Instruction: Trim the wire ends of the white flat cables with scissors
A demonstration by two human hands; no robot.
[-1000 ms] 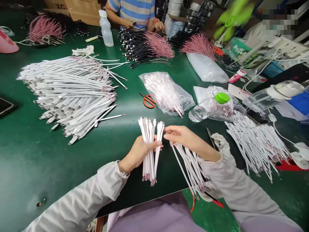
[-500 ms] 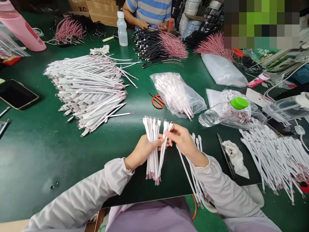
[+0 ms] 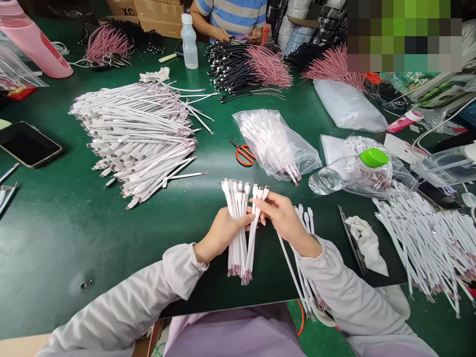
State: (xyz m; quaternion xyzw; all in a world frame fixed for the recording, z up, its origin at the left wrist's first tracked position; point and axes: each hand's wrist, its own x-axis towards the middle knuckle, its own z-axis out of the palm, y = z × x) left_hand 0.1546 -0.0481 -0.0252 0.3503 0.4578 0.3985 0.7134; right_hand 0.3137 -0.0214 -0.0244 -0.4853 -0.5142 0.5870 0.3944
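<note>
My left hand (image 3: 225, 229) is closed around a bundle of white USB cables (image 3: 234, 243), held upright with plugs at the top and pinkish bare wire ends at the bottom. My right hand (image 3: 284, 218) pinches a few white cables (image 3: 254, 233) near their plugs, just right of that bundle. The fingertips of both hands nearly meet between the two groups. Several loose white cables (image 3: 307, 277) lie under my right wrist, partly hidden by the forearm. A large pile of white cables (image 3: 141, 134) lies to the left.
Orange-handled scissors (image 3: 244, 156) lie beside a clear bag of cables (image 3: 275, 141). A green-capped bottle (image 3: 334, 176) rests on its side at right, near another cable pile (image 3: 427, 248). A phone (image 3: 28, 144) is at far left. Across the table, a person (image 3: 234, 20) handles cables behind black ones (image 3: 238, 69).
One more plug shows among the cables at my right fingertips, and those cables are slightly more fanned. The hands stay in nearly the same place; the view shifts slightly.
</note>
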